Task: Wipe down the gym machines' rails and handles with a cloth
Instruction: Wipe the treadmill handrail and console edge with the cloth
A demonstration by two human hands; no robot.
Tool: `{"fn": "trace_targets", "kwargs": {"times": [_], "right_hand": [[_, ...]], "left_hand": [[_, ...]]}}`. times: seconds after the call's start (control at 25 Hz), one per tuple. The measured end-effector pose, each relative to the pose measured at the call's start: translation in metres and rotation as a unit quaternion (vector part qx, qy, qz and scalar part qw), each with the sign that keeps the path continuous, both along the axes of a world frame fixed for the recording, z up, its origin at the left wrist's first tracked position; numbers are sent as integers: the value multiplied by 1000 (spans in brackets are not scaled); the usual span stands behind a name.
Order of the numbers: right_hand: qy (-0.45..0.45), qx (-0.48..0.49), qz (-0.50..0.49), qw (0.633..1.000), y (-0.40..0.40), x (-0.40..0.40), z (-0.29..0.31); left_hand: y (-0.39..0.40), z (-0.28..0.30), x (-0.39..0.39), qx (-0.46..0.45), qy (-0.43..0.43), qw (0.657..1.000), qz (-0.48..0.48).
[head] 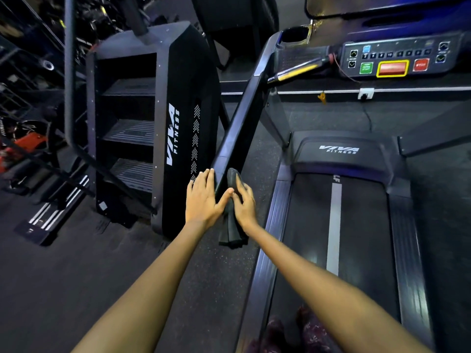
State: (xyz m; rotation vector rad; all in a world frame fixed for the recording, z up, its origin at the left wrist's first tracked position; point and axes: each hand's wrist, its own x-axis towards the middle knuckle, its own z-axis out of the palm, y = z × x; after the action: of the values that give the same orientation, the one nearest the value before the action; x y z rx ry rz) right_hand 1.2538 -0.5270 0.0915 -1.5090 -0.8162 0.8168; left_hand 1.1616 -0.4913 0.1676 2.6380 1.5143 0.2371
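Fingers (204, 175) of the left hand (202, 197) lie straight and together, flat against the left face of the treadmill's left handrail (242, 115) near its near end, with the thumb reaching across toward the other hand; they press the rail rather than curl round anything. Far left of that, beyond the hands, a dark stair-climber machine (175, 118) with white lettering stands on the rubber floor (76, 263), its black steps facing left.

Just right of the rail, the right hand (244, 202) holds a dark cloth (233, 225), its fingers bent over the bunched top and pressing it against the rail's right face, while the loose end hangs below the hand. The two hands nearly meet at the thumbs, with the rail's end between them.

Farther right, the treadmill belt (334, 225) runs toward the person, and the console (397, 59) with its green and red buttons sits at the far end, where a yellow-banded front handle (295, 70) crosses near the rail's top.

The step in hand looks like wiping this left handrail, starting at its near end. The next move probably calls for sliding the cloth up the rail toward the console, keeping pressure on it while the left hand steadies or gives way.
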Motion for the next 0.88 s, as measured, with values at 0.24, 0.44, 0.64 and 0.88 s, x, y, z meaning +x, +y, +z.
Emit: {"fn": "trace_targets", "kwargs": {"times": [0.24,0.44,0.64,0.88], "right_hand": [[-10,1,-16,1000,-5,-12,16],[65,-19,-4,998,-20,-15,2],[3,26,-12,1000,-27,-36,17],[59,-9,-17,998,-37,-38,11]], "left_hand": [[0,7,-6,-172,-261,949,37],[-3,-1,-14,-208,-283,935,43],[3,-1,-15,-294,-396,868,54],[-6,15,-13,-342,-464,813,84]]}}
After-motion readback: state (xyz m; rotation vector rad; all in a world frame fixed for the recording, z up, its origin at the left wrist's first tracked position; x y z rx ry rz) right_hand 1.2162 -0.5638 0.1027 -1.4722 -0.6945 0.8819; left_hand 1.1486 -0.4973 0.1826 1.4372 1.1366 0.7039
